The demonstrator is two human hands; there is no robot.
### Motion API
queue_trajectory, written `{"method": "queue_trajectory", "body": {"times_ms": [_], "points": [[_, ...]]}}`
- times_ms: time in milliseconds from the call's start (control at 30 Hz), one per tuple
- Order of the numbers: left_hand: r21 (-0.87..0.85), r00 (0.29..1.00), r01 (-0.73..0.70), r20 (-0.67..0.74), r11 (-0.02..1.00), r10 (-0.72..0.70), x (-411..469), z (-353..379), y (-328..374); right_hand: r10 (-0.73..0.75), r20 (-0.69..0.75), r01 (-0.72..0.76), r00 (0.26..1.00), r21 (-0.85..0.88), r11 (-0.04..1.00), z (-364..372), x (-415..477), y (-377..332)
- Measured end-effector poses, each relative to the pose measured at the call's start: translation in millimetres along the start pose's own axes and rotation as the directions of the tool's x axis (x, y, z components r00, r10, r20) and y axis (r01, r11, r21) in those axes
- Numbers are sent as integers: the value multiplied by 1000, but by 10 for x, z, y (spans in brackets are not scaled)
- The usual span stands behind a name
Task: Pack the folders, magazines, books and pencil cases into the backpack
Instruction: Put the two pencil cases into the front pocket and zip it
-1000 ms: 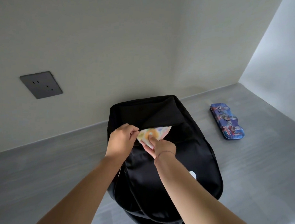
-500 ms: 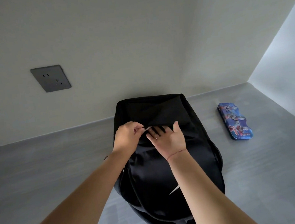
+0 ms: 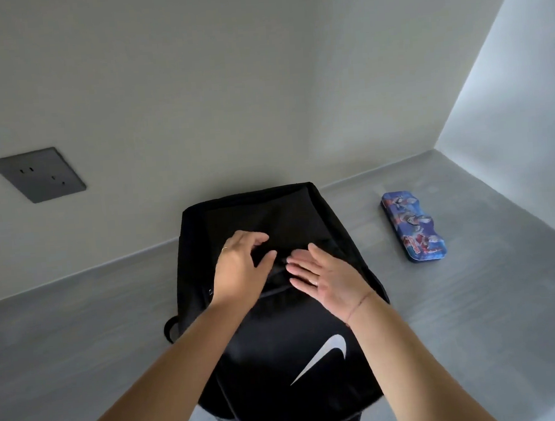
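Lying flat on the grey countertop [image 3: 80, 342], the black backpack [image 3: 278, 326] has its top end against the back wall and its logo face up, bottom end hanging toward the near edge. A pocket opening runs across its upper front, and whether the zip is drawn cannot be told. Left hand [image 3: 240, 266] rests on the fabric beside that opening, fingers curled loosely, gripping nothing visible. Right hand [image 3: 324, 276] hovers just over the same seam, palm turned inward, fingers spread and empty.

Blue pencil case [image 3: 413, 226] sits well apart, toward the countertop's back right corner, still unpacked. No folders, magazines or books are in view outside the bag.

Risks, judged: an unzipped pocket could spill its contents once the bag is lifted. The case is a hard, slick tin; a hasty one-handed reach could slide it against the side wall. Slack fabric may collapse over the opening and block insertion unless the left hand holds it apart.
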State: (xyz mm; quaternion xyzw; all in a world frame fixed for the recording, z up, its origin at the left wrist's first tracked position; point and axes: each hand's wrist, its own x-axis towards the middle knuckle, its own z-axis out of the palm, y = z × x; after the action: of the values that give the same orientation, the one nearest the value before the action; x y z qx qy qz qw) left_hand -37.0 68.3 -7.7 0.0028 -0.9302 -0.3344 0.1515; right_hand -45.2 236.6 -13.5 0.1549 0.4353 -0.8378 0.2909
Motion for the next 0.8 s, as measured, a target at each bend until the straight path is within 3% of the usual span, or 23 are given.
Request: {"method": "queue_trajectory", "body": {"times_ms": [67,167,233,300,433,500,667,800], "points": [[-44,1000,-20,13,999,21,93,225,299,-138,-179,88,974,-263,961,-400,-112,-233],[-203,996,16,93,979,3,202,680,810,-357,-393,177,848,-424,888,-1035,-141,-659],[-288,980,98,194,953,-42,277,1044,1138,-481,-488,148,729,-573,806,-1474,-56,-922],[-285,942,230,305,930,-139,376,1429,1389,-523,-518,59,677,-670,740,-1857,60,-1147],[-220,807,491,479,843,-346,608,2170,1641,-440,-516,-129,735,-743,657,-2416,401,-1476],[-152,748,552,524,820,-407,702,2472,1694,-380,-522,-166,763,-728,666,-2577,571,-1564],[-107,697,626,522,773,-492,785,2969,1778,-258,-475,-99,841,-604,791,-2729,849,-1646],[-106,684,660,494,744,-536,757,3124,1786,-160,-457,-176,875,-609,774,-2805,947,-1694]]}}
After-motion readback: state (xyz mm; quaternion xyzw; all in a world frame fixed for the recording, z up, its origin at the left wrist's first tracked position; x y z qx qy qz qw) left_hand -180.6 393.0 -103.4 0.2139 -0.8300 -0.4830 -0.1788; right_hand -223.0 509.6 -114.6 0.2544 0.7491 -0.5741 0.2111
